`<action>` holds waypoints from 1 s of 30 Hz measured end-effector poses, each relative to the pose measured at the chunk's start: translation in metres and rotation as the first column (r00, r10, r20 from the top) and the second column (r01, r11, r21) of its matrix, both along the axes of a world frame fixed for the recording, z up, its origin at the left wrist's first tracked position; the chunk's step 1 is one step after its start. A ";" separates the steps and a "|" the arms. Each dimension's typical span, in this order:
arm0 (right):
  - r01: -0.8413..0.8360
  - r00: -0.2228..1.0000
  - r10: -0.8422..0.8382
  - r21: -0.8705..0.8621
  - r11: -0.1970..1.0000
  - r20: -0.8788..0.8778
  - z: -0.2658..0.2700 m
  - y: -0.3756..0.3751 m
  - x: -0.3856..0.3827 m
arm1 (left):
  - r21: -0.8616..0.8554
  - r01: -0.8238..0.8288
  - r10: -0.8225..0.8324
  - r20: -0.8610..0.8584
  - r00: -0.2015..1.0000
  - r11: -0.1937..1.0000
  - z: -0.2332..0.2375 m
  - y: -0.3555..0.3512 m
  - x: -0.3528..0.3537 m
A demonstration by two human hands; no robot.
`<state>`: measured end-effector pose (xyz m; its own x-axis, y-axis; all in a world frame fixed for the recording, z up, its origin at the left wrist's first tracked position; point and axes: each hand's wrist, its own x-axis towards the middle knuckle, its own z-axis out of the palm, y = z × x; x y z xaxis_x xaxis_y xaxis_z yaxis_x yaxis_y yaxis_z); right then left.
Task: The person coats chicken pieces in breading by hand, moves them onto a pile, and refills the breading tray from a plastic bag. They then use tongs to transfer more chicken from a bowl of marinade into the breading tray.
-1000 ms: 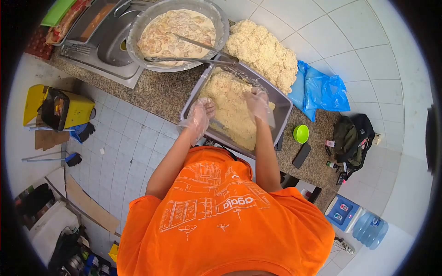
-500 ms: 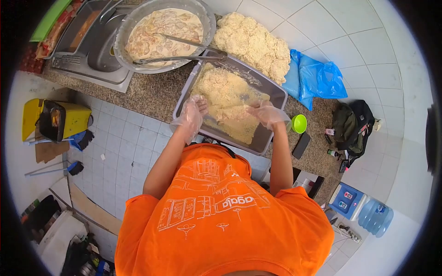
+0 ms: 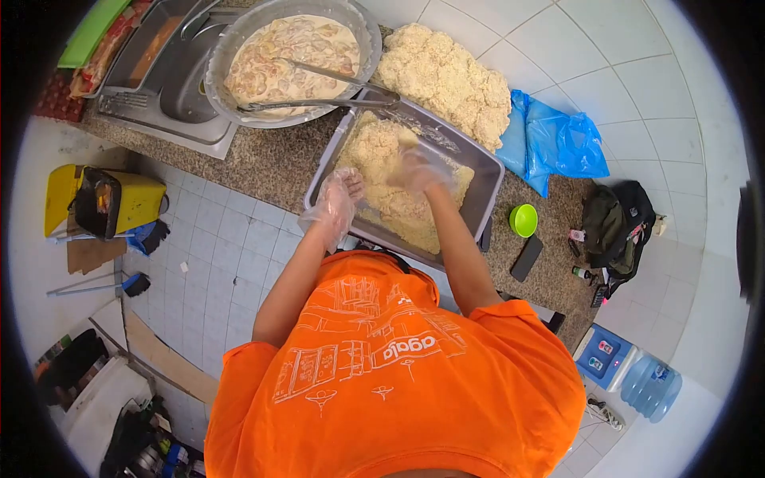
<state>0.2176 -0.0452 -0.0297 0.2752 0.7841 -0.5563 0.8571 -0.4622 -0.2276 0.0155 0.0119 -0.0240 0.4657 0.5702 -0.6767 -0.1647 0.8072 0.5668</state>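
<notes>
Both my hands wear thin clear plastic gloves and are over a grey rectangular tray [image 3: 480, 209] of pale breadcrumbs [image 3: 382, 167] on the granite counter. My left hand [image 3: 338, 199] lies at the tray's near left edge, fingers loosely apart on the crumbs. My right hand [image 3: 420, 170] is over the middle of the tray, blurred, with a pale crumbed lump just beyond its fingertips. I cannot tell whether it grips anything.
A large metal bowl [image 3: 376, 38] of creamy mixture stands beyond the tray, with metal tongs [image 3: 319, 103] across it. A heap of crumbs [image 3: 446, 76], blue bags [image 3: 562, 147], a green cup [image 3: 523, 221], a phone [image 3: 526, 259] and a black bag [image 3: 617, 227] lie to the right. A sink [image 3: 163, 80] is at left.
My right hand has swung from the tray's right edge back to its middle, farther from me. My left hand has stayed at the near left edge.
</notes>
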 end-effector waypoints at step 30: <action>0.535 0.832 -0.538 -0.064 0.842 -0.136 -0.010 -0.107 -0.035 | 0.004 0.104 -0.104 -0.004 0.995 0.995 0.004 0.001 0.005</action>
